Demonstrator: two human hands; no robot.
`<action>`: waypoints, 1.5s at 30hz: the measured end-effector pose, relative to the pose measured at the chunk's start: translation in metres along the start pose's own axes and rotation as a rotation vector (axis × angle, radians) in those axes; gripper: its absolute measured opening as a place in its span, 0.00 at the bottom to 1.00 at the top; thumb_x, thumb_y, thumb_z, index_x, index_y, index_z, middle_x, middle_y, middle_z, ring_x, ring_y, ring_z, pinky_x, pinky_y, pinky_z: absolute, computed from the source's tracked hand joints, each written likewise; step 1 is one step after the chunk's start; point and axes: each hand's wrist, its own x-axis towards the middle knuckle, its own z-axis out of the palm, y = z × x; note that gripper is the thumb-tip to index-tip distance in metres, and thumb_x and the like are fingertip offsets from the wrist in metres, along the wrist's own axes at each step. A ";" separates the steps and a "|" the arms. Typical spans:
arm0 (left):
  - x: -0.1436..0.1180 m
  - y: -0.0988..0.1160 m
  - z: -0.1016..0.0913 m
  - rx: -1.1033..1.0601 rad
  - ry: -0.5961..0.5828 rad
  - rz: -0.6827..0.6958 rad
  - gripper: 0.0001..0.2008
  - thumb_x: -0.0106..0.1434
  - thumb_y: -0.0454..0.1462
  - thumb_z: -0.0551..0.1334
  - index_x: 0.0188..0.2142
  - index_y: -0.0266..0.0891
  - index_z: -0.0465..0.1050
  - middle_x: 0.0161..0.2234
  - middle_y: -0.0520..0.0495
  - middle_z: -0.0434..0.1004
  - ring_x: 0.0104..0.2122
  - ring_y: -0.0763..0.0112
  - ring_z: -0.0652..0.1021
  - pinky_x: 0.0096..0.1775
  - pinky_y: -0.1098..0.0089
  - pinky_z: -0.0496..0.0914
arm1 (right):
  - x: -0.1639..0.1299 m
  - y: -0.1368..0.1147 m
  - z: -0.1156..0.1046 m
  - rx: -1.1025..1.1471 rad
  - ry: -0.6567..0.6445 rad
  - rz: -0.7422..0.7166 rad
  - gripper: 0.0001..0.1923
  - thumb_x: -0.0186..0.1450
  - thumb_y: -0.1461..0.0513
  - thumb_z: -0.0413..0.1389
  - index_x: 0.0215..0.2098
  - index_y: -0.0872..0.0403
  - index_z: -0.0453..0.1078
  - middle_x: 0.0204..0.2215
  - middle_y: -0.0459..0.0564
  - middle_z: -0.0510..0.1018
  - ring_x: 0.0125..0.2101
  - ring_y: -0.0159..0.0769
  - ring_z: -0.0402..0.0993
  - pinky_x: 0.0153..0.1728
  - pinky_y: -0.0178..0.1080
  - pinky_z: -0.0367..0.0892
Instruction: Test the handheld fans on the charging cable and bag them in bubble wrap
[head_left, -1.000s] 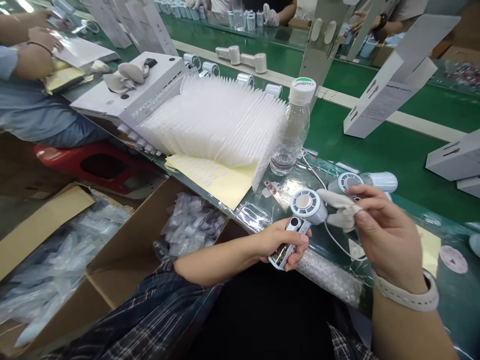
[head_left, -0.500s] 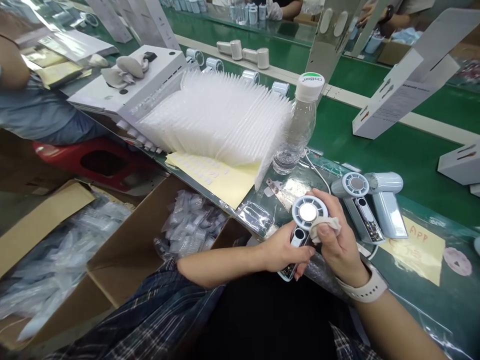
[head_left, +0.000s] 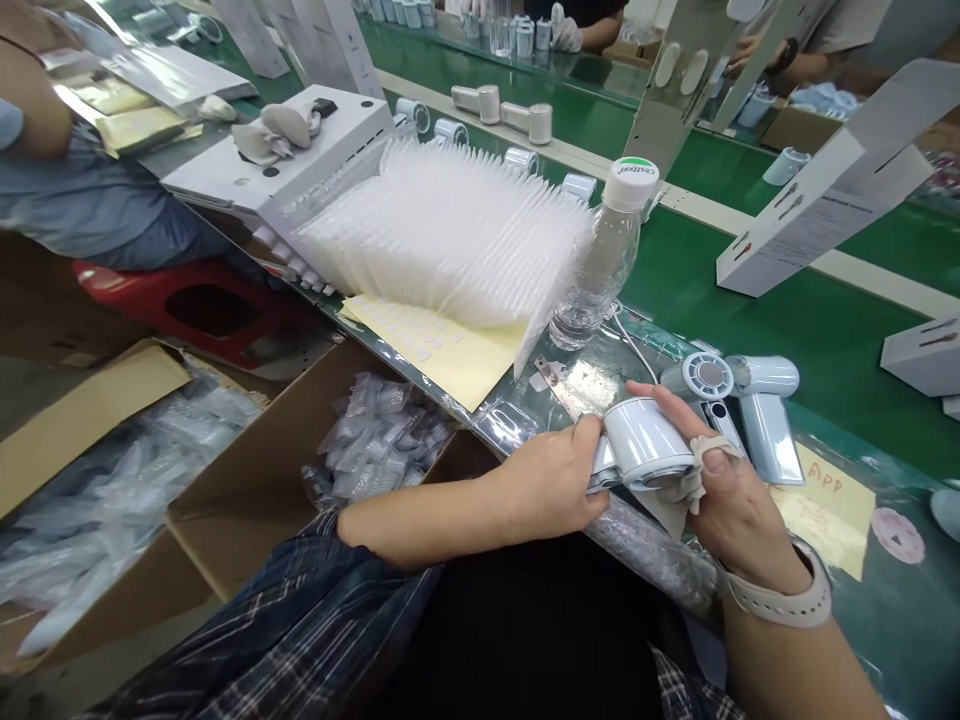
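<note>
Here, through the head view, I have the left hand (head_left: 551, 480) clenched around the handle of a glossy pale-blue fan (head_left: 645, 440), its barrel-shaped head held curved side up above the slick green table (head_left: 892, 620). The right hand (head_left: 742, 510) pinches a limp, crumpled off-white cloth (head_left: 696, 480) against the barrel's rim. Just beyond, I see two smooth spare fans (head_left: 772, 425) near a yellow note (head_left: 840, 500) with red writing. Farther left, a clear plastic bottle (head_left: 600, 265) stands just beside a thin-leaved white stack (head_left: 450, 230), partly over a flat yellow sheet (head_left: 476, 370).
</note>
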 end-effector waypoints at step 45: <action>0.015 -0.058 -0.010 -0.770 -0.010 0.076 0.36 0.59 0.55 0.72 0.58 0.37 0.66 0.36 0.47 0.77 0.31 0.62 0.79 0.36 0.64 0.75 | 0.108 -0.013 -0.025 -0.343 0.446 0.016 0.42 0.63 0.43 0.67 0.69 0.51 0.66 0.69 0.63 0.69 0.72 0.64 0.59 0.72 0.66 0.53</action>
